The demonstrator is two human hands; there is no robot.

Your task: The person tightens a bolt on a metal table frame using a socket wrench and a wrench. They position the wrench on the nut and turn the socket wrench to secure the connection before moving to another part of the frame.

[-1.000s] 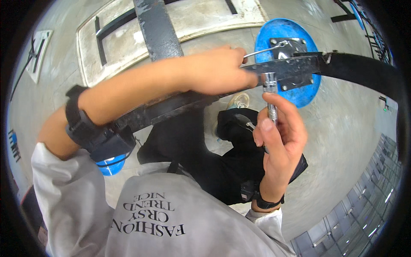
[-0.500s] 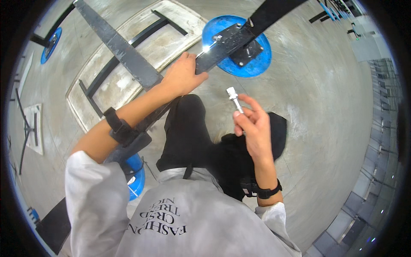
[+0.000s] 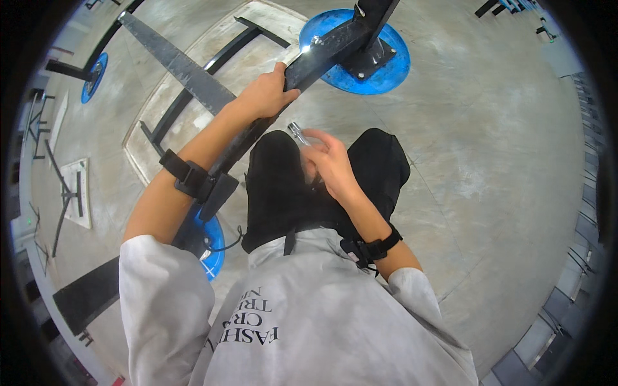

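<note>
My left hand is closed around a long black metal beam that runs diagonally in front of me, its thumb lying along the near side. In my right hand is a shiny chrome socket tool, its socket end pointing up and left, above my knee and a little apart from the beam. Motion blurs the right fingers somewhat. Beyond my left hand, the beam's far end stands over a round blue disc with a bolted black plate on it.
A scuffed white panel with a black frame lies at the far left. Another flat black bar meets the beam near my left forearm. A second blue disc sits by my left side. Grey panels line the right edge.
My right hand has moved left and toward the beam with the socket tool, which now tilts further left. My left hand stays on the beam. My right knee has swung inward.
</note>
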